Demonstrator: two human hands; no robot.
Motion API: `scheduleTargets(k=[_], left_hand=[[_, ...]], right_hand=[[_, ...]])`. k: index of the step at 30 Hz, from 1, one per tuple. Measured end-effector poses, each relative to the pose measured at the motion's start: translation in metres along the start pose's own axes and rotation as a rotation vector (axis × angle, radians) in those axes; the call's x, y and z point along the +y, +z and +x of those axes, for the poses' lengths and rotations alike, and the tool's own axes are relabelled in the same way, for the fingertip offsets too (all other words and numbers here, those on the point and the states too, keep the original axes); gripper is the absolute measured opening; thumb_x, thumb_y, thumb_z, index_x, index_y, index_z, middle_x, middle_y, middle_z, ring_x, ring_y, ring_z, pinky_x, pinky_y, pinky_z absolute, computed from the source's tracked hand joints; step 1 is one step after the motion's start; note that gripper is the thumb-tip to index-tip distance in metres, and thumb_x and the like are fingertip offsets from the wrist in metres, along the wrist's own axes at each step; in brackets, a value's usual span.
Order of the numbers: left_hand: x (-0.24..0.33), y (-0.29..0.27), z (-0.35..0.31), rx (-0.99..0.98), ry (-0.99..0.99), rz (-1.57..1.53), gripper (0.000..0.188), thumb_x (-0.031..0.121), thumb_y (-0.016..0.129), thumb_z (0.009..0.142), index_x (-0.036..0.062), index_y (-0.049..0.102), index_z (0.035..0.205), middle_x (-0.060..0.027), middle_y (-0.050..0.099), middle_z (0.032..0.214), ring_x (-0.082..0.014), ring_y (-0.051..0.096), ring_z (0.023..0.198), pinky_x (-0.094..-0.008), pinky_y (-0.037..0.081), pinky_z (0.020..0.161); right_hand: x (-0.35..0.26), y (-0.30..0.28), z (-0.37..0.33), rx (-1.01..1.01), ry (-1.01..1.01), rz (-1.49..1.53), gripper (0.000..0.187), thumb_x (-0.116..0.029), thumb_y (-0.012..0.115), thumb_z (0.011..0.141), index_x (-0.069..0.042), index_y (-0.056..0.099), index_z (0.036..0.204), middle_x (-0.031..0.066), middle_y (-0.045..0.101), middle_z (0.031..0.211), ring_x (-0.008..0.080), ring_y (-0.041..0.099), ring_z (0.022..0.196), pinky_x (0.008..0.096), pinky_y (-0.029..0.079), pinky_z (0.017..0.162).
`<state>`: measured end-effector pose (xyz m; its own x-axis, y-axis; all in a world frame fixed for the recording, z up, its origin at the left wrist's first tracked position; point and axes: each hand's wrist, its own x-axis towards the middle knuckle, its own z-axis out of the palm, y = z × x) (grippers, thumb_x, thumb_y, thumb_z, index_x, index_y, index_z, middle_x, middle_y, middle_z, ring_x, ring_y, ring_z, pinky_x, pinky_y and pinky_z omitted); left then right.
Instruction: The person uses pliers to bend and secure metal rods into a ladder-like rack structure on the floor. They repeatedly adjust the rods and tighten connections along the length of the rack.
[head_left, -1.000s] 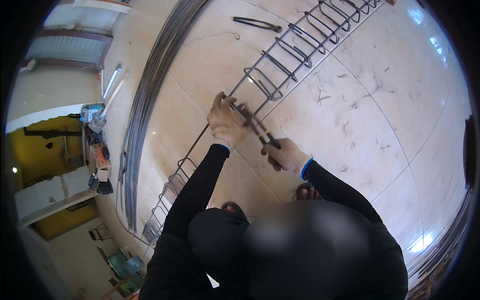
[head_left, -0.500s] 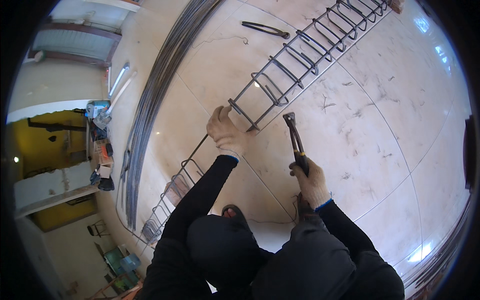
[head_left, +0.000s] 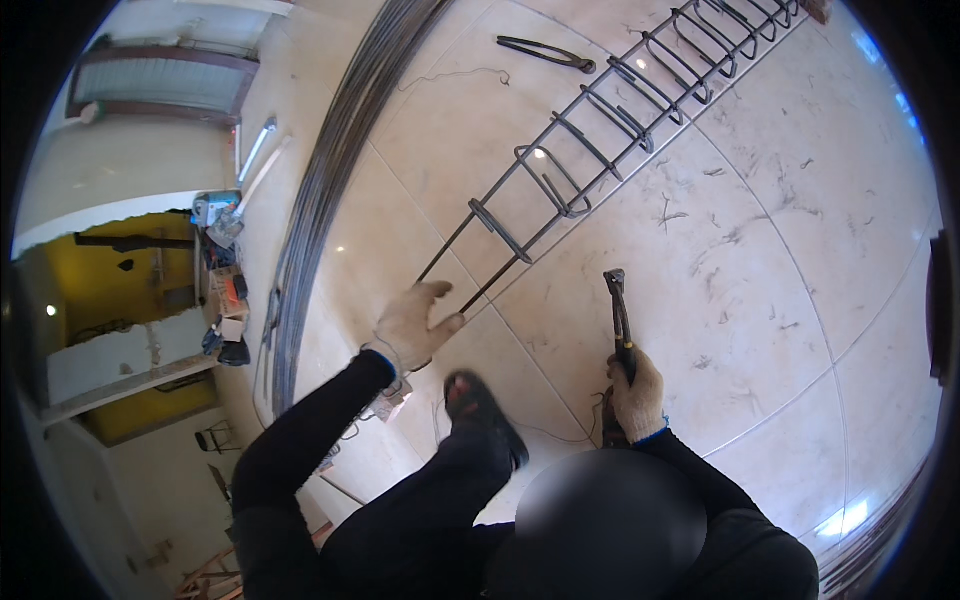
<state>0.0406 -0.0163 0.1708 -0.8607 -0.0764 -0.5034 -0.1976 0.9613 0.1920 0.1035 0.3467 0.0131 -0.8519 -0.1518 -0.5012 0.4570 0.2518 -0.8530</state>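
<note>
My gloved left hand (head_left: 408, 328) hovers over the near ends of two long bars of a steel rebar cage (head_left: 552, 222). Its thumb and fingers are spread apart; whether they touch the bars I cannot tell. Bent wire stirrups (head_left: 500, 230) cross the cage at intervals as it runs toward the upper right. In my gloved right hand (head_left: 637, 398) is a pair of end-cutting pincers (head_left: 620, 315), gripped by the handles, jaws pointing away from me above the tiles. A second pair of pincers (head_left: 545, 53) lies on the floor beyond the cage.
A thick bundle of long steel bars (head_left: 325, 190) lies along the left. Short wire scraps (head_left: 668, 212) are strewn over the tiled floor (head_left: 770, 330) at right. My sandalled foot (head_left: 485, 410) stands between the hands. Boxes and tools (head_left: 228, 290) line the far-left wall.
My left hand has come off the cage's end stirrup and moved down and left along the bars. My right hand has come slightly nearer, pincers still held. My foot has shifted.
</note>
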Motion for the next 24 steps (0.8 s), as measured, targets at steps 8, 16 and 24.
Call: scheduleTargets(k=[8,16,24], left_hand=[[-0.002,-0.020,0.048,-0.018,-0.114,-0.225,0.062,0.055,0.064,0.104,-0.0006,0.070,0.131,-0.0221,0.076,0.122,-0.0354,0.073,0.113,-0.0449,0.056,0.101],[0.057,0.048,0.097,-0.171,-0.152,-0.418,0.078,0.073,0.056,0.098,0.0002,0.079,0.109,-0.0248,0.078,0.100,-0.0408,0.076,0.103,-0.0482,0.057,0.094],[0.057,0.080,0.105,0.029,-0.084,-0.449,0.063,0.059,0.050,0.107,0.0024,0.078,0.109,-0.0273,0.076,0.098,-0.0470,0.073,0.099,-0.0531,0.056,0.090]], right_hand=[[-0.083,-0.051,0.050,-0.462,0.368,0.118,0.035,-0.015,0.069,0.101,0.000,0.068,0.133,0.0094,0.074,0.101,0.0191,0.074,0.087,0.0348,0.061,0.080],[-0.138,-0.064,0.113,-0.708,0.576,-0.237,0.039,-0.017,0.067,0.103,0.000,0.067,0.138,0.0094,0.074,0.098,0.0178,0.073,0.077,0.0346,0.064,0.070],[-0.081,-0.013,0.081,-0.475,0.416,-0.165,0.037,-0.016,0.066,0.098,0.002,0.070,0.130,0.0075,0.071,0.088,0.0153,0.070,0.072,0.0310,0.060,0.067]])
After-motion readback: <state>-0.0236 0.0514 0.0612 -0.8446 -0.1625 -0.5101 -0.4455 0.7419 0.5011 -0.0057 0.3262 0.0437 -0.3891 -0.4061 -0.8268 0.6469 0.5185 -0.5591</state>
